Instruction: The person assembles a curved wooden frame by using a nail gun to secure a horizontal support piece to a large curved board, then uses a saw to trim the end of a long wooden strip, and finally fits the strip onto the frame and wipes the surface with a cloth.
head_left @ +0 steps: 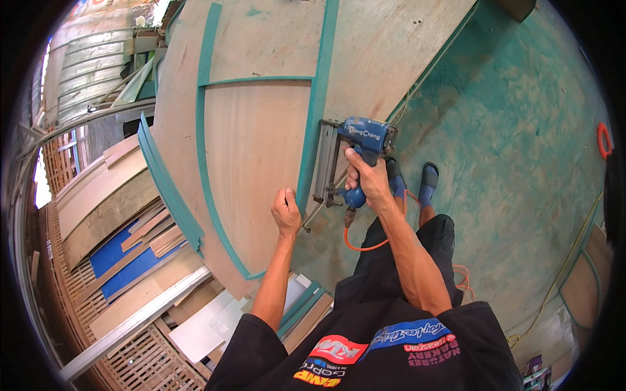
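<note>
Now right hand (370,177) grips blue nail gun (362,138).

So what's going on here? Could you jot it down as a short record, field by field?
Right hand: grips a blue nail gun, nose pressed to a teal strip
Left hand: closed, resting at the strip's lower end
Work surface: plywood panel framed with teal strips
Hose: orange air hose from the gun's handle
Floor: teal-stained floor, feet in blue sandals
Left side: stacked boards
</note>
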{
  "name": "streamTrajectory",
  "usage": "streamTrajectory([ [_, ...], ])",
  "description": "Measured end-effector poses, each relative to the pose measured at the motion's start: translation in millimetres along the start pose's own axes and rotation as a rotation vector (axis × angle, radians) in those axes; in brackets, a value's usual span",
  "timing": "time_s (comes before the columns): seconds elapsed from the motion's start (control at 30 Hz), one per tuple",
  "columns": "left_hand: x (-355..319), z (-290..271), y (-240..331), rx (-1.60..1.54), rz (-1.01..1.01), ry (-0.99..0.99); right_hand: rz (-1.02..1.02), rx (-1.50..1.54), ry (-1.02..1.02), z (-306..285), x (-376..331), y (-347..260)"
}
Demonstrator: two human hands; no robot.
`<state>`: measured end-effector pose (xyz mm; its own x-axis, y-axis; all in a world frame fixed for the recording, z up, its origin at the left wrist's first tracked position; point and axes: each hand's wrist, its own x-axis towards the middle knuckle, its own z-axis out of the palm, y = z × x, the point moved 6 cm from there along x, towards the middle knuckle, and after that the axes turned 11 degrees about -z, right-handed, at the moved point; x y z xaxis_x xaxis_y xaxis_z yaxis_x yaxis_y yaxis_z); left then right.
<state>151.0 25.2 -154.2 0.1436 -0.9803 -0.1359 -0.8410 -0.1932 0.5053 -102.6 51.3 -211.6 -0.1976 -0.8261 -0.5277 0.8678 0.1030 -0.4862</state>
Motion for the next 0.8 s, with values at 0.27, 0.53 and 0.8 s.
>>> streamTrajectory([
  [0.27, -0.3, 0.2, -0.1, -0.008, -0.016, -0.013, -0.006, 0.020, -0.008, 1.5, -1.1, -0.7],
  [0.53, 0.1, 0.3, -2.0, -0.015, -0.012, -0.018, -0.005, 0.012, 0.012, -0.2, -2.6, -0.5],
  [0.8, -1.4, -2.0, 1.3, 0.002, -0.008, -0.015, -0.017, -0.045, -0.008, -0.2, -2.3, 0.0],
])
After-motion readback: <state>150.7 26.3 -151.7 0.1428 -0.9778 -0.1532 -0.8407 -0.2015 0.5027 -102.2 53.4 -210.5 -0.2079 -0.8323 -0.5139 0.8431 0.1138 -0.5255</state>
